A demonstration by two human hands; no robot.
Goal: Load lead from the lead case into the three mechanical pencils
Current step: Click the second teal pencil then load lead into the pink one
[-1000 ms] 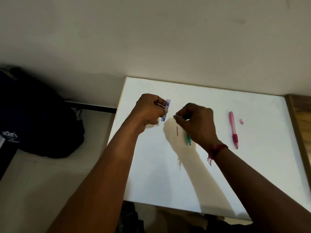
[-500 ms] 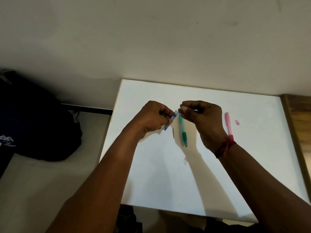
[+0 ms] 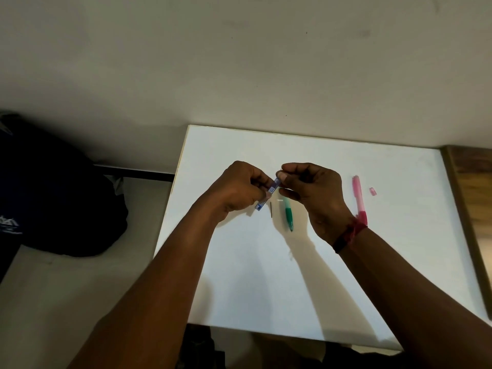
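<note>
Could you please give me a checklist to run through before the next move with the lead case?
1. The left hand grips the lead case: ok.
2. The right hand pinches the case's top end: ok.
3. Case opened, lead coming out: cannot tell; the fingers hide the top.
4. The green pencil lies flat on the table just below the hands: ok.
5. No stray lead: not ok; a loose lead lies beside the green pencil, apart from it.
6. All three pencils in view: not ok; only the green one and the pink pencil show.
</note>
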